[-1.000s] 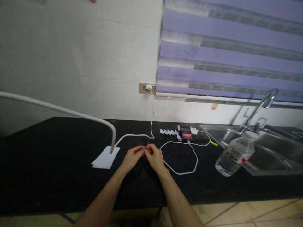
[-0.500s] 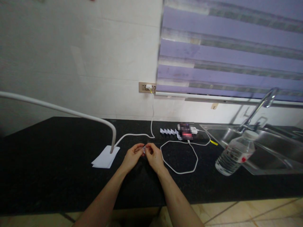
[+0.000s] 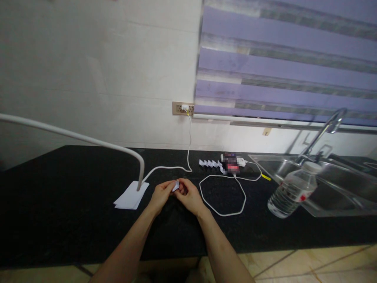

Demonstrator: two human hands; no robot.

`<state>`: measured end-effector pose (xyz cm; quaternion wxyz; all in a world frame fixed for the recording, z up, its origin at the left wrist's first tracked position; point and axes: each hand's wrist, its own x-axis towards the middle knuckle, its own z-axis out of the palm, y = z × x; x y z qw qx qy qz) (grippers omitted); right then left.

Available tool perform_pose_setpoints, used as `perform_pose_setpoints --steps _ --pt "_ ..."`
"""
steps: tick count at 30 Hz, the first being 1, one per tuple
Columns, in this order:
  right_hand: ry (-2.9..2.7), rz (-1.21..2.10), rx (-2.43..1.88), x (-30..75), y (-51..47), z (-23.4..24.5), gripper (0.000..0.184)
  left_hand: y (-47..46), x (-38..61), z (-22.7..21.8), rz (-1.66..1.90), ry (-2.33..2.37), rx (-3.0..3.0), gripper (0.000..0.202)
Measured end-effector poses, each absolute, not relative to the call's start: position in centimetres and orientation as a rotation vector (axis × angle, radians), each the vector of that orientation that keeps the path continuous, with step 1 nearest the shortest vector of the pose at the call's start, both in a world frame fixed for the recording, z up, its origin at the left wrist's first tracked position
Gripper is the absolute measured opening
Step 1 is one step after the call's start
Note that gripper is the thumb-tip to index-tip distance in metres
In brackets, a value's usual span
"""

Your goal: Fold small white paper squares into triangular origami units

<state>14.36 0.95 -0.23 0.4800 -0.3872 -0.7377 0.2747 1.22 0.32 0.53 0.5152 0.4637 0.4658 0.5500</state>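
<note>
A small folded piece of white paper (image 3: 176, 186) is held up between my two hands above the dark counter. My left hand (image 3: 161, 195) pinches it from the left with thumb and fingers. On the other side, my right hand (image 3: 190, 196) has its fingers curled close around the paper's right edge; whether they grip it or only touch it is hard to see. To the left lies a small stack of white paper sheets (image 3: 129, 198). Beyond my hands, several folded paper pieces (image 3: 209, 163) stand in a row beside a blurred-out phone-like device (image 3: 231, 164).
A white cable (image 3: 223, 215) loops over the counter to my right. The water bottle (image 3: 290, 192) stands by the steel sink (image 3: 332, 188) with its faucet (image 3: 321, 133). A thick white bent rod (image 3: 88, 137) reaches in from the left over the sheets. A wall socket (image 3: 183, 108) holds a plug.
The folded paper now shows a larger face between my fingers. My left hand has shifted slightly left, and my right fingers have curled more. The counter items are unmoved.
</note>
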Motion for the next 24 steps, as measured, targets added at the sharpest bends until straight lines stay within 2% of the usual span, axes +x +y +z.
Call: perform_pose_setpoints --steps 4,9,17,24 --pt "-1.8 0.597 -0.955 14.6 1.3 -0.3 0.022 0.2 1.3 0.6 1.307 1.045 1.082 0.039" --pt "-1.805 0.56 -0.956 14.7 1.3 -0.2 0.022 0.1 1.5 0.6 1.309 1.012 1.114 0.041" --pt "-1.977 0.369 -1.073 14.8 0.5 0.4 0.046 0.1 1.5 0.7 1.305 1.165 1.217 0.031" --pt "-2.087 0.194 -1.16 14.4 0.2 0.6 0.04 0.0 1.7 0.6 1.303 1.284 1.202 0.03"
